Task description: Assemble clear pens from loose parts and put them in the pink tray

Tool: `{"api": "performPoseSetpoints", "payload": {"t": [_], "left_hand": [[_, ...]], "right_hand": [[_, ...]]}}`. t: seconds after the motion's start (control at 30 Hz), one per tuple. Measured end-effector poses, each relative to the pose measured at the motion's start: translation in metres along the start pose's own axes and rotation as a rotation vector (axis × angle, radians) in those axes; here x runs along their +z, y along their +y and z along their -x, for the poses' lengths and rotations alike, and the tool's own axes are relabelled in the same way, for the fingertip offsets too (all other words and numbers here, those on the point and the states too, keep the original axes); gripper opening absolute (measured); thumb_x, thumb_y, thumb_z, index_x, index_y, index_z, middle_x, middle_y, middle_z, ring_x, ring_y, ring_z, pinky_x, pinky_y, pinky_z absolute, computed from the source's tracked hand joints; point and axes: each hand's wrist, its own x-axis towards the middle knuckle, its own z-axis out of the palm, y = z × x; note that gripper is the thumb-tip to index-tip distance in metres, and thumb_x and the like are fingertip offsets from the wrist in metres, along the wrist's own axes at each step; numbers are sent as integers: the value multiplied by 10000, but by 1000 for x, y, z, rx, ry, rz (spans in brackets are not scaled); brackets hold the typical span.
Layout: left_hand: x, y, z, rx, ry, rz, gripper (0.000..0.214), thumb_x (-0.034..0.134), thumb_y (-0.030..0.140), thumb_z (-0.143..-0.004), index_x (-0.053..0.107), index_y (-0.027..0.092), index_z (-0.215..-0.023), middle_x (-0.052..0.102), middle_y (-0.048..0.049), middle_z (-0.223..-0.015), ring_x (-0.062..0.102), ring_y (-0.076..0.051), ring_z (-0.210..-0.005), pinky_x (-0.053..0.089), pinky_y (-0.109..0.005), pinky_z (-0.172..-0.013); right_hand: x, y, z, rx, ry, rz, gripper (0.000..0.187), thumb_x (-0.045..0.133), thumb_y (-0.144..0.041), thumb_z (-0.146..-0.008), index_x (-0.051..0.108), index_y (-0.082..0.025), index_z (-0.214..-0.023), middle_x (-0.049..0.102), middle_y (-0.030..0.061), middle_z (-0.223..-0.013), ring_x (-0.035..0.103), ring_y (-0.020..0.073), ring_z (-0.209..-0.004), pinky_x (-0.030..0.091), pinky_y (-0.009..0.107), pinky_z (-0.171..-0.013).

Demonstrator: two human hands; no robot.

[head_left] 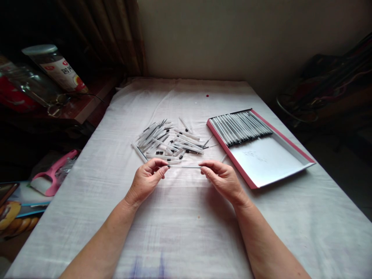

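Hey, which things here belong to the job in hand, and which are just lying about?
Seems part of it:
thin pen piece, between left hand and right hand
loose pen parts
pink-edged tray
row of pens

Seems just lying about:
lidded jar
pink-handled item
red bit

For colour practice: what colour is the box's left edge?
The left edge is pinkish red (head view).

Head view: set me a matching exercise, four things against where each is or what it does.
1. Left hand
2. Pen row
3. Pen pile
4. Lidded jar

A. Heaped on the pale cloth
B. On the brown wooden surface
C. Pinching one end of a slim pen
D. Inside the pink-edged tray

Pairs: 1-C, 2-D, 3-A, 4-B
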Motion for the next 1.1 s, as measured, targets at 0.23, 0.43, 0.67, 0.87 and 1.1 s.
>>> {"api": "performPoseSetpoints", "payload": {"t": [0.23, 0.43, 0.67, 0.87, 1.1], "left_hand": [[1, 3, -1, -26, 36, 35, 268, 728, 403, -708, 666, 163, -809, 656, -3, -714, 549, -95, -545, 485, -225, -545], [1, 5, -1, -51, 40, 67, 291, 742, 413, -686, 661, 159, -805, 663, -5, -711, 539, -89, -539, 474, -221, -542], [2, 5, 0, -47, 28, 89, 264, 743, 379, -690, 658, 160, -811, 645, 7, -700, 536, -86, -544, 468, -217, -544], [0, 5, -1, -51, 43, 91, 272, 741, 393, -696, 657, 163, -815, 647, 6, -709, 537, -85, -542, 461, -213, -538], [-1, 4, -2, -42, 54, 74, 316, 747, 442, -681, 657, 165, -803, 657, -5, -712, 545, -97, -538, 477, -230, -537]], "right_hand": [[4, 7, 2, 4, -22, 81, 229, 625, -382, -816, 701, -180, -890, 678, 33, -686, 622, 156, -604, 503, 269, -590], [1, 4, 2, -30, -46, 51, 199, 651, -365, -798, 636, -196, -903, 686, 49, -817, 648, 173, -707, 507, 274, -639], [0, -2, 1, 35, -84, 94, 233, 558, -404, -853, 632, -184, -866, 636, 15, -630, 585, 139, -579, 460, 254, -565], [-1, -5, 0, 101, -51, -78, 259, 646, -404, -777, 560, -193, -901, 673, 30, -714, 595, 134, -587, 454, 237, -504], [-2, -6, -1, 87, -34, -130, 322, 667, -448, -763, 591, -191, -943, 704, 59, -774, 663, 180, -698, 516, 276, -567]]}}
